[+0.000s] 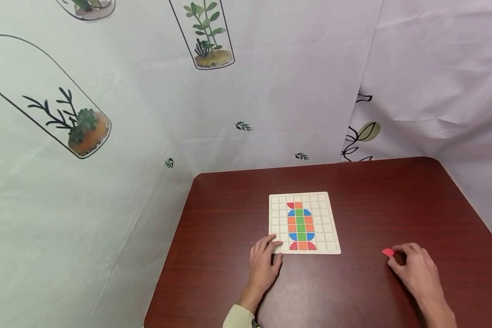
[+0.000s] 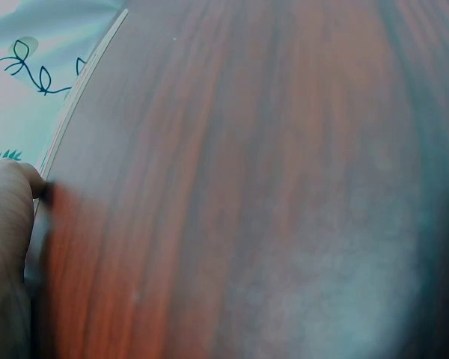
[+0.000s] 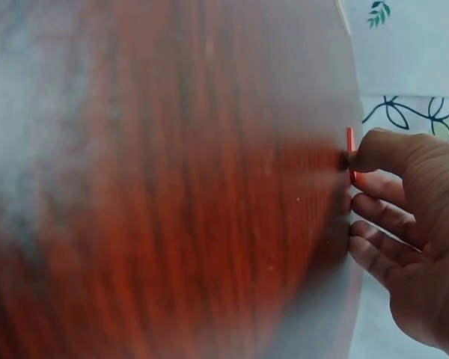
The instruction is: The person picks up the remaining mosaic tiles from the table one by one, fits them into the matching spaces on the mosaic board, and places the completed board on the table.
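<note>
A pale square grid board (image 1: pixel 325 228) lies on the table, bearing a pattern of flat tiles. Green squares (image 1: pixel 300 221) run down the pattern's middle, with orange squares, blue quarter-circles and red quarter-circles (image 1: pixel 311 246) around them. On the board's near left corner rests my left hand (image 1: pixel 263 264), fingertips over the rim and thumb beside the near edge. Off to the right, my right hand (image 1: pixel 420 271) pinches a red rounded tile (image 1: pixel 387 252) between thumb and fingers, low over the table. In the right wrist view this tile (image 3: pixel 349 140) shows edge-on at the fingertips.
The dark red-brown wooden table (image 1: pixel 229 205) has rounded far corners. Behind it hangs a white cloth (image 1: pixel 279 100) printed with plants and jars, which also covers the left side.
</note>
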A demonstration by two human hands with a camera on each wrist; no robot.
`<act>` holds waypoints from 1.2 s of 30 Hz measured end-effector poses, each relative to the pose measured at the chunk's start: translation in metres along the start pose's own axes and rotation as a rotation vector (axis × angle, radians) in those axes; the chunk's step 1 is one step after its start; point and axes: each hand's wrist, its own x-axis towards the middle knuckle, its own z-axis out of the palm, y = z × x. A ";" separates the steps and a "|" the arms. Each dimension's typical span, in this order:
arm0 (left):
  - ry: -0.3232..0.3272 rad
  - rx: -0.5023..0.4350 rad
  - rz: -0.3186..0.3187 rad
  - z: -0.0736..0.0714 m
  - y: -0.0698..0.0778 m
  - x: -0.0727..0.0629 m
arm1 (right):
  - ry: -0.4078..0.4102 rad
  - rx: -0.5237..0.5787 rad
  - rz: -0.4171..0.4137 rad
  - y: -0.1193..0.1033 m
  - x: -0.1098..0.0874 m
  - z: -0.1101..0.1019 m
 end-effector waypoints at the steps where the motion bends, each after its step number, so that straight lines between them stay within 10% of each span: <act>1: -0.003 0.001 -0.003 0.000 0.000 0.000 | 0.002 -0.001 -0.005 0.000 0.000 0.000; 36: -0.007 0.004 -0.003 0.000 -0.001 0.000 | -0.014 0.003 -0.064 0.000 0.001 0.000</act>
